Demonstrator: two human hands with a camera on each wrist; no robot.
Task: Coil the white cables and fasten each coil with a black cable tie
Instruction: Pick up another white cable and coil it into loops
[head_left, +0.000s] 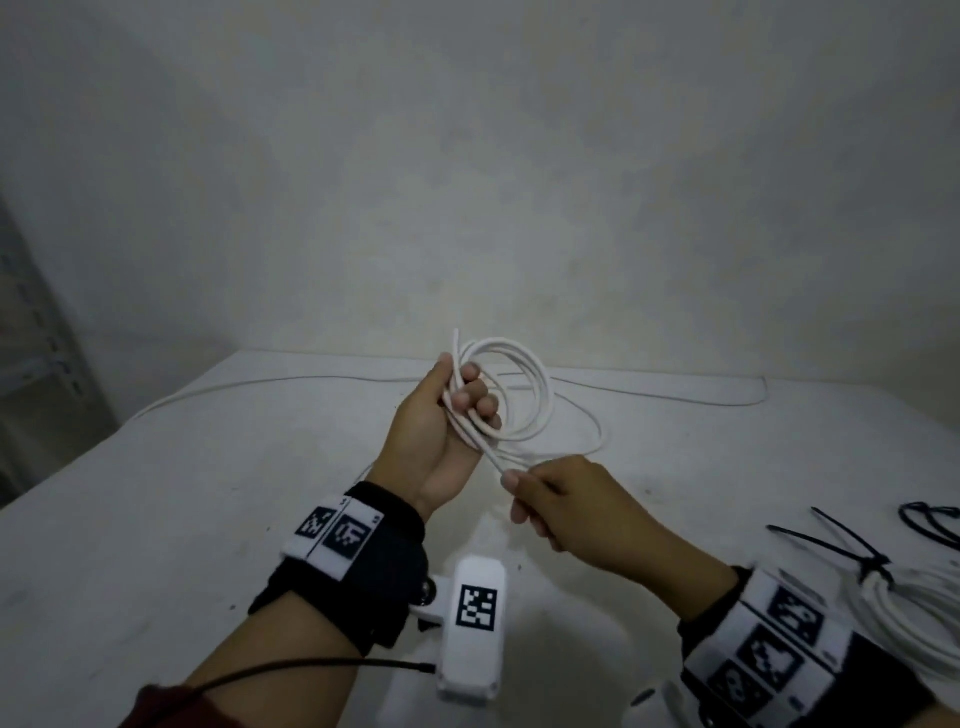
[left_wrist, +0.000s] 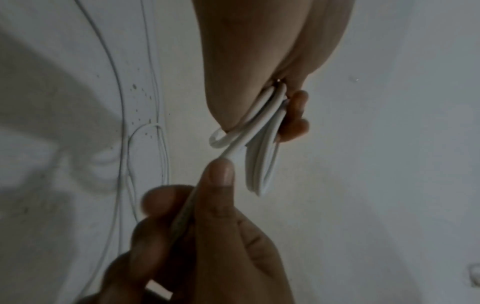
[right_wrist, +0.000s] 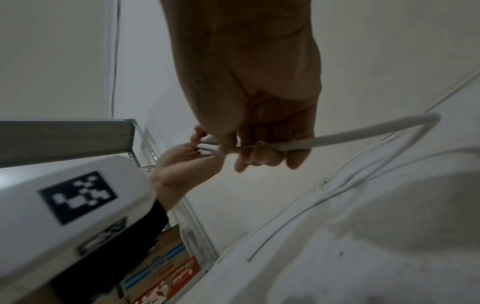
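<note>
Holding a few loops of white cable (head_left: 519, 395) in left hand (head_left: 441, 415), right hand (head_left: 561, 501) pinching the next bit — more trailing on worktop (head_left: 208, 493). 1 tied coil (head_left: 904, 603) done; black cable ties (head_left: 831, 540) waiting.

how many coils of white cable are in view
2: one held in the left hand, coil unfinished above the table; one tied coil at the right edge, partly cut off. More may lie out of frame.

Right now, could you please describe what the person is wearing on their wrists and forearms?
Each wrist carries a black strap with white panels of black square markers: left wristband, right wristband. A white camera unit with its own marker sits by the left wrist, fed by a black cable. A dark red sleeve covers the left forearm.
</note>
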